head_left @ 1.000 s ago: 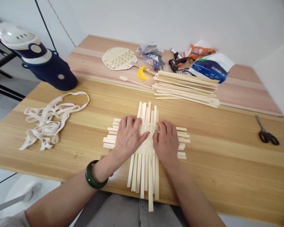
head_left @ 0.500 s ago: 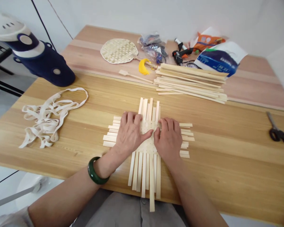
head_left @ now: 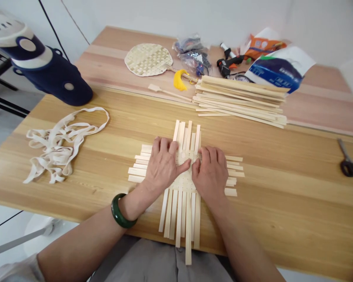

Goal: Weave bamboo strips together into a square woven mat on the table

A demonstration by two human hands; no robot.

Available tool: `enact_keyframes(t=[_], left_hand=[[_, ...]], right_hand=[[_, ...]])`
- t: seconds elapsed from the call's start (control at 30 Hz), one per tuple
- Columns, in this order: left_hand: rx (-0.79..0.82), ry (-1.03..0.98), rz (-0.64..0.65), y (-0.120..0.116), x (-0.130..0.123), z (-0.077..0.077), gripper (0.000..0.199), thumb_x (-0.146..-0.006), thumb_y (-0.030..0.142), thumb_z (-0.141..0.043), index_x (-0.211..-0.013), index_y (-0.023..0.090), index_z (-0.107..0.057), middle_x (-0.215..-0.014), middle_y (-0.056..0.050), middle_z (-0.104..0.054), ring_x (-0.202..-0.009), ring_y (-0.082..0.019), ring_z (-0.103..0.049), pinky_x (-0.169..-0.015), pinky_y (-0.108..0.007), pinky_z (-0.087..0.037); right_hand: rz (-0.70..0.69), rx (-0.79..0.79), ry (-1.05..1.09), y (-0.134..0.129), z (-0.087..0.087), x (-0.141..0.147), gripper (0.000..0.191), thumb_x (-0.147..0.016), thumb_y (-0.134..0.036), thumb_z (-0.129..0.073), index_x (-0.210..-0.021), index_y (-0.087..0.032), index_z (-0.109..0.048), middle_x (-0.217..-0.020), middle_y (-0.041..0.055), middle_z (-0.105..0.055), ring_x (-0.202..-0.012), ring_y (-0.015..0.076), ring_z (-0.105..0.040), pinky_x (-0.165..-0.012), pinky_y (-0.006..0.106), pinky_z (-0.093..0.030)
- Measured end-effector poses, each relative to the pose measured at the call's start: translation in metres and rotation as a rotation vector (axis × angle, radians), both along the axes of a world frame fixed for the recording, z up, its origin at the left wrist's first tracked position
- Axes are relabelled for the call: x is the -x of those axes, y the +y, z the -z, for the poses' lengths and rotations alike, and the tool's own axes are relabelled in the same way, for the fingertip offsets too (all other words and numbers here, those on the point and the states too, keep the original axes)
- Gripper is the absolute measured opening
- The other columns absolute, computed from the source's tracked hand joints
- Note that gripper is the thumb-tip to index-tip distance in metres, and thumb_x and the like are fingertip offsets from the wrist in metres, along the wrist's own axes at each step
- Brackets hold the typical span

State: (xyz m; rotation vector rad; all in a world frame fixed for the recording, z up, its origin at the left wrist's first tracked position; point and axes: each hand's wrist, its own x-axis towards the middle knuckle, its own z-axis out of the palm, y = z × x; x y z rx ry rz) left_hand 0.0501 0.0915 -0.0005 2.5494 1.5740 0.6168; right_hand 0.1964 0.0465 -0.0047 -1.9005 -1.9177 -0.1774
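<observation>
A woven mat of pale wooden strips (head_left: pixel 182 183) lies in front of me, its loose ends spreading out on all four sides. My left hand (head_left: pixel 162 166) rests on the left part of the weave, thumb stretched toward the centre and the other fingers slightly bent. On the right part, my right hand (head_left: pixel 210 172) has its fingers curled down onto the strips, with the thumb close to the index finger. Its fingertips are partly hidden. One strip (head_left: pixel 188 250) reaches past the table's near edge.
Behind the mat lies a pile of loose strips (head_left: pixel 241 100). Farther back are a woven fan (head_left: pixel 148 59), yellow tassel (head_left: pixel 180 80), glue gun (head_left: pixel 229 64) and plastic bags (head_left: pixel 194 55). White ribbon (head_left: pixel 59 145) and a blue bottle (head_left: pixel 53 74) are left; scissors (head_left: pixel 349 162) lie right.
Both hands keep nearly the same place on the woven mat. The view has shifted slightly; I see no clear movement of the strips.
</observation>
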Motion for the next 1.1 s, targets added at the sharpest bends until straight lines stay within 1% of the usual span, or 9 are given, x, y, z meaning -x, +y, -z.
enact_keyframes(t=[0.13,0.3,0.43,0.53,0.6,0.7,0.8,0.93,1.1], left_hand=[[0.013,-0.024,0.004,-0.001,0.000,0.000,0.040,-0.083,0.050,-0.064,-0.101,0.017,-0.053,-0.100,-0.012,-0.053,-0.104,-0.033,-0.046,-0.100,-0.056,-0.041],[0.012,-0.022,-0.004,-0.003,0.000,0.000,0.044,-0.080,0.048,-0.069,-0.102,0.014,-0.054,-0.100,-0.013,-0.054,-0.105,-0.034,-0.048,-0.102,-0.055,-0.040],[-0.033,-0.012,0.019,-0.003,0.002,-0.003,0.043,-0.085,0.044,-0.065,-0.110,0.012,-0.053,-0.102,-0.013,-0.057,-0.103,-0.033,-0.050,-0.101,-0.056,-0.042],[-0.087,-0.074,0.020,-0.005,0.004,-0.014,0.047,-0.087,0.039,-0.063,-0.121,0.009,-0.049,-0.112,-0.016,-0.056,-0.110,-0.034,-0.051,-0.105,-0.059,-0.039],[-0.122,-0.130,0.067,-0.010,0.005,-0.023,0.042,-0.091,0.033,-0.058,-0.125,0.010,-0.048,-0.118,-0.018,-0.055,-0.117,-0.034,-0.050,-0.108,-0.058,-0.038],[-0.108,-0.151,0.262,-0.023,0.006,-0.028,0.028,-0.096,0.022,-0.047,-0.122,0.014,-0.054,-0.118,-0.014,-0.061,-0.119,-0.028,-0.054,-0.109,-0.050,-0.042],[-0.073,-0.081,0.339,-0.035,0.005,-0.019,0.034,-0.097,0.024,-0.046,-0.127,0.010,-0.055,-0.128,-0.015,-0.062,-0.127,-0.028,-0.053,-0.113,-0.047,-0.040],[-0.022,0.007,0.284,-0.043,0.005,-0.003,0.047,-0.099,0.032,-0.044,-0.138,0.006,-0.048,-0.144,-0.019,-0.051,-0.139,-0.030,-0.043,-0.116,-0.049,-0.036],[-0.047,0.040,0.204,-0.044,0.007,-0.003,0.054,-0.099,0.036,-0.044,-0.140,0.002,-0.044,-0.145,-0.022,-0.049,-0.139,-0.032,-0.042,-0.117,-0.050,-0.034]], right_hand=[[0.002,0.001,0.004,0.000,-0.001,0.001,0.023,-0.089,-0.016,-0.042,-0.104,-0.014,-0.060,-0.101,0.0139,-0.060,-0.108,0.0304,-0.046,-0.095,0.047,-0.044],[0.013,-0.019,-0.005,0.000,0.000,0.001,0.020,-0.088,-0.015,-0.046,-0.101,-0.013,-0.060,-0.098,0.0129,-0.061,-0.104,0.0293,-0.048,-0.095,0.045,-0.045],[0.009,-0.117,0.037,-0.002,0.000,0.000,0.025,-0.086,-0.014,-0.049,-0.109,-0.011,-0.058,-0.108,0.0146,-0.062,-0.109,0.0289,-0.049,-0.103,0.048,-0.042],[0.005,-0.202,0.062,-0.003,0.000,-0.002,0.030,-0.087,-0.013,-0.048,-0.116,-0.012,-0.055,-0.115,0.0148,-0.061,-0.115,0.0283,-0.049,-0.106,0.051,-0.040],[-0.002,-0.232,0.074,-0.005,0.000,-0.002,0.029,-0.087,-0.012,-0.047,-0.115,-0.014,-0.056,-0.113,0.0133,-0.062,-0.114,0.0270,-0.050,-0.106,0.051,-0.040],[-0.011,-0.247,0.061,-0.007,-0.001,-0.002,0.024,-0.086,-0.009,-0.047,-0.104,-0.016,-0.061,-0.104,0.0098,-0.066,-0.106,0.0243,-0.054,-0.109,0.049,-0.038],[-0.018,-0.224,0.038,-0.008,0.001,-0.001,0.021,-0.084,-0.007,-0.048,-0.095,-0.018,-0.063,-0.100,0.0073,-0.067,-0.101,0.0229,-0.055,-0.109,0.047,-0.037],[-0.029,-0.187,0.046,-0.008,0.003,-0.002,0.027,-0.084,-0.007,-0.047,-0.103,-0.017,-0.064,-0.106,0.0090,-0.067,-0.104,0.0239,-0.053,-0.098,0.042,-0.044],[-0.039,-0.195,0.027,-0.009,0.006,-0.002,0.030,-0.086,-0.008,-0.047,-0.109,-0.016,-0.065,-0.110,0.0091,-0.068,-0.109,0.0252,-0.052,-0.099,0.041,-0.044]])
